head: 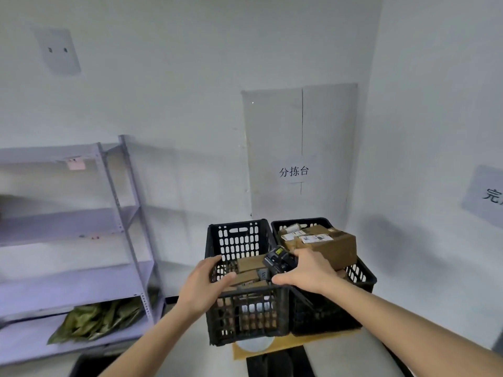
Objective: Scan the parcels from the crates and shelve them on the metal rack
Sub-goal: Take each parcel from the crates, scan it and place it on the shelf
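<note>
Head view: the right hand (304, 270) curls its fingers around a black handheld scanner (279, 259), screen up, above the seam between two black crates. The left hand (202, 285) hangs spread and empty over the near rim of the left crate (245, 317), where small brown parcels (249, 270) lie low inside. A larger carton (326, 244) tops the right crate (362, 278). Best to lift one parcel clear, label turned to the scanner, before carrying it to the metal rack (119, 221) at the left.
</note>
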